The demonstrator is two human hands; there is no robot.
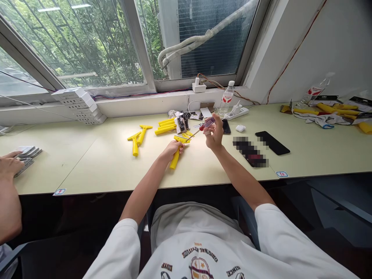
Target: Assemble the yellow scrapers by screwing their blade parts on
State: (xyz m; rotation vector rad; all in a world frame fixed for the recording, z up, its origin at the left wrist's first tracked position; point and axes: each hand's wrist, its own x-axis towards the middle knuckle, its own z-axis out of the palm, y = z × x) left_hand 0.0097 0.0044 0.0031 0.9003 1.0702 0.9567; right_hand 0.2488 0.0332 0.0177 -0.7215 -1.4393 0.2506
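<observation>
My left hand (pixel 173 149) is closed around a yellow T-shaped scraper (pixel 174 159), its handle pointing down toward the table's front edge. In my right hand (pixel 214 133) is a screwdriver (pixel 207 124) with a clear purple and red handle. The screwdriver's thin shaft slants down to the left, and its tip is at the scraper's head; whether it sits in a screw is too small to tell. Two more yellow scrapers (pixel 135 144) lie to the left of my hands. Behind them is a group of yellow scrapers (pixel 166 127) beside black and white packaging (pixel 182 123).
A water bottle (pixel 227 97) and a power strip (pixel 240 112) stand at the back. Dark phones (pixel 272 142) and a small white case (pixel 240 128) lie right. At left, a co-worker's hand (pixel 11 164) touches stacked pieces (pixel 29 152). White sockets (pixel 83 106) are piled by the window.
</observation>
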